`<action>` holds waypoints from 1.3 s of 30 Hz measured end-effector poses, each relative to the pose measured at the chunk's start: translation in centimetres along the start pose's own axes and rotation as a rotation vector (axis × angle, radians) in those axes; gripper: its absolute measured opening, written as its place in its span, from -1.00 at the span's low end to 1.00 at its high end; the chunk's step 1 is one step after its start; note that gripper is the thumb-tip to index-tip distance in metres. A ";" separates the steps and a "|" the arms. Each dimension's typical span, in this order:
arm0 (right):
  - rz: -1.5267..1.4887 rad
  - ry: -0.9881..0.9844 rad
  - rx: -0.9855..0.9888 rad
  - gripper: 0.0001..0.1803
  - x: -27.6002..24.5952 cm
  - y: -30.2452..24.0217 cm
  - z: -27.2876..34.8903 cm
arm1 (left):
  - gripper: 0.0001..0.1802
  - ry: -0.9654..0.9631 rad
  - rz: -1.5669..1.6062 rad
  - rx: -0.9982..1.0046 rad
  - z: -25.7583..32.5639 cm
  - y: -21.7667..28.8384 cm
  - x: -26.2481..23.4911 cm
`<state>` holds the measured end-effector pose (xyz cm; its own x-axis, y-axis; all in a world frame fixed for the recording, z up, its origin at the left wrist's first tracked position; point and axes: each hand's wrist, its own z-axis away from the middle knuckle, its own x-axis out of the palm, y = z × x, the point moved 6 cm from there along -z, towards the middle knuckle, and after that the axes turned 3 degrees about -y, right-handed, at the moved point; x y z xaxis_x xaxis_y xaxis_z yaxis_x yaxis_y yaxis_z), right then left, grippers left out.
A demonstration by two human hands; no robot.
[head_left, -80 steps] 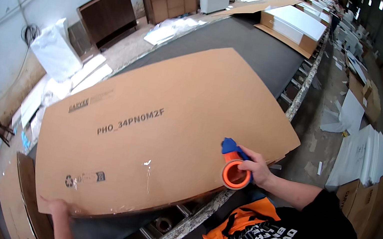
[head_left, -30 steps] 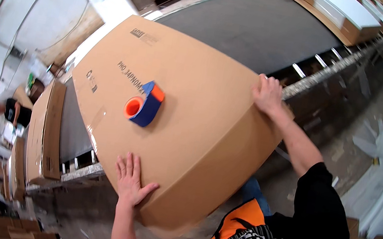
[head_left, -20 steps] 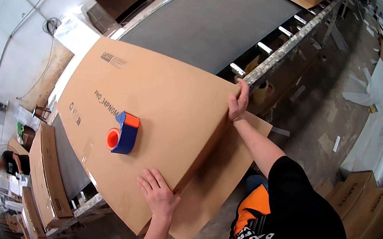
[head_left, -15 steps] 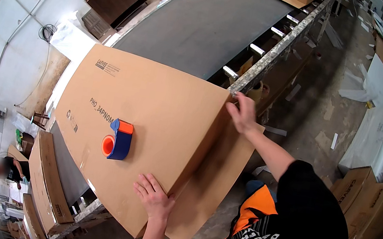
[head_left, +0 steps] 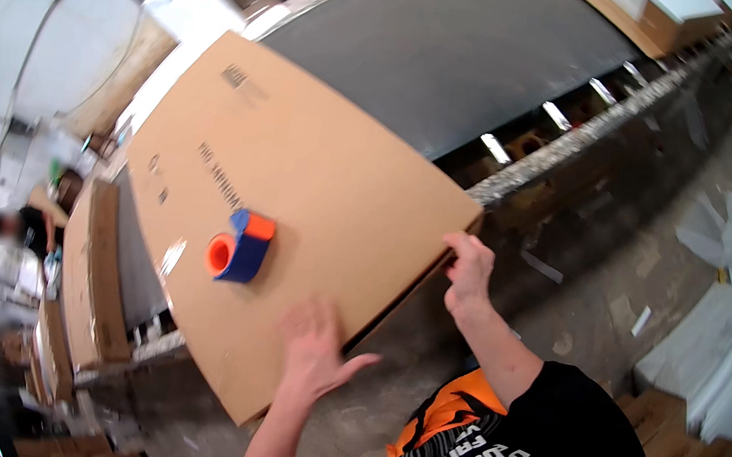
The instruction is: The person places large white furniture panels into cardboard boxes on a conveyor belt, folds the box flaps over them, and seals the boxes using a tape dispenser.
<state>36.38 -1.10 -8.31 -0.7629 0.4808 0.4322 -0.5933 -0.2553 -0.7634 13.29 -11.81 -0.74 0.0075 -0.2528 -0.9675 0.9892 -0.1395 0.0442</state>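
Note:
A large brown cardboard box (head_left: 325, 183) lies flat in front of me, its top face printed in dark ink. On it rests a blue and orange tape dispenser (head_left: 247, 257), touched by neither hand. My left hand (head_left: 314, 351) is over the near edge of the top, fingers stretched and thumb spread out, slightly smeared by motion. At the near right corner, my right hand (head_left: 469, 275) has its fingers curled against the box's edge. The side face below that edge is mostly hidden from view.
A dark grey conveyor belt (head_left: 456, 40) with metal rollers (head_left: 556, 116) runs beyond the box. Another open carton (head_left: 661, 26) is at its far end. More long boxes (head_left: 102, 272) lie at left, near a person (head_left: 31, 231). White sheets (head_left: 724, 347) are stacked at right.
The flap that stuck out from the near side no longer shows outspread. My right hand has come down along the edge; my left thumb has spread. The view has shifted.

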 end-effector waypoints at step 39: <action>2.300 -0.926 -0.462 -0.63 5.2 -6.7 7.5 | 0.18 0.193 -0.092 -0.045 -7.3 1.1 1.0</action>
<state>34.45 -3.16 2.71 0.2110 -0.4531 -0.8661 0.8322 0.5480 -0.0839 15.45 -5.24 -3.50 -0.0592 -0.0521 -0.9969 0.9926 -0.1092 -0.0532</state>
